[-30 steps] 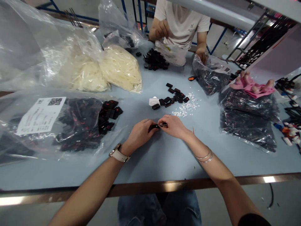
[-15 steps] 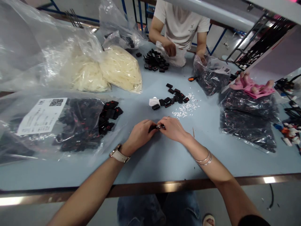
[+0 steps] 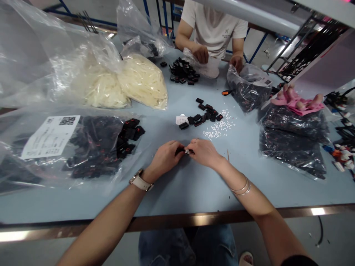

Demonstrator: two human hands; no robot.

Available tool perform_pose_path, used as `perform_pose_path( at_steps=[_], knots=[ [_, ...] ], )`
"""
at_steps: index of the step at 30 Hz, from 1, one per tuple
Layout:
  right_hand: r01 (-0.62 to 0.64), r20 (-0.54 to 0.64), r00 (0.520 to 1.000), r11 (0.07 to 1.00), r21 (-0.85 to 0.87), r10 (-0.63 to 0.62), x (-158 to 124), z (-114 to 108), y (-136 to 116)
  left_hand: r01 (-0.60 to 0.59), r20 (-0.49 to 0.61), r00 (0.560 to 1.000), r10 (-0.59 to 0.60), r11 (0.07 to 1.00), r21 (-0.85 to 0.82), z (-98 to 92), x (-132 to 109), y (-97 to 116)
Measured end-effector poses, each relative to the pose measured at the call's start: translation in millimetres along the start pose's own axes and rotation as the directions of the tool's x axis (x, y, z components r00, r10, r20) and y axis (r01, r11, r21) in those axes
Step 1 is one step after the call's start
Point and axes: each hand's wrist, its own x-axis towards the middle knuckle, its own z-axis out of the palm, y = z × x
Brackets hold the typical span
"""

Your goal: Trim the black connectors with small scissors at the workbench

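Note:
My left hand (image 3: 165, 157) and my right hand (image 3: 204, 152) meet at the middle of the blue table (image 3: 194, 184). The left pinches a small black plastic part (image 3: 181, 150). The right's fingertips press a tiny pale piece (image 3: 187, 151) against that part. Just beyond my hands lie a small pile of loose black parts (image 3: 202, 115) and a scatter of tiny white pieces (image 3: 220, 127). A white tag (image 3: 181, 119) lies beside the pile.
An open bag of black parts (image 3: 94, 146) lies at left, bags of white pieces (image 3: 142, 79) behind it. Dark full bags (image 3: 294, 142) and a pink glove (image 3: 298, 101) sit at right. A person in a white shirt (image 3: 215, 22) works across the table beside another black pile (image 3: 181, 70).
My hands have stayed together, with small finger movements on the black part. The person opposite lowered one hand from chest height to the bag on the table.

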Motion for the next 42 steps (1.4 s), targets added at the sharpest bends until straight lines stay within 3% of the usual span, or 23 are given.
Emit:
perform_pose_path(
  at_steps=[3, 5, 7, 9, 15, 18, 42],
  knots=[
    [0.064, -0.059, 0.997, 0.982, 0.177, -0.055, 2, -3, 10, -0.005, -0.007, 1.0, 0.005, 1.0, -0.017, 0.0, 0, 0],
    [0.071, -0.223, 0.975, 0.932, 0.354, 0.011, 2, -3, 14, -0.017, -0.012, 1.0, 0.016, 0.999, -0.03, 0.2, -1, -2],
    [0.099, -0.408, 0.902, 0.853, 0.512, 0.141, 1, -2, 15, -0.026, -0.022, 0.999, 0.026, 0.999, -0.042, 0.6, -1, -3],
    [0.14, -0.499, 0.835, 0.787, 0.601, 0.232, 0, 2, 15, -0.035, -0.024, 0.999, 0.033, 0.998, -0.05, 0.8, -1, -4],
    [0.096, -0.424, 0.829, 0.653, 0.751, 0.365, 4, 21, 14, -0.011, 0.009, 1.0, 0.012, 0.999, -0.034, -0.3, 0, -3],
    [0.119, -0.467, 0.807, 0.676, 0.727, 0.361, 6, 26, 13, -0.003, 0.014, 1.0, 0.003, 0.999, -0.034, -0.5, 0, -2],
    [0.049, -0.458, 0.846, 0.816, 0.576, 0.273, 2, 19, 4, -0.025, -0.003, 1.0, 0.025, 0.999, -0.033, -0.5, 0, -3]
  ],
)
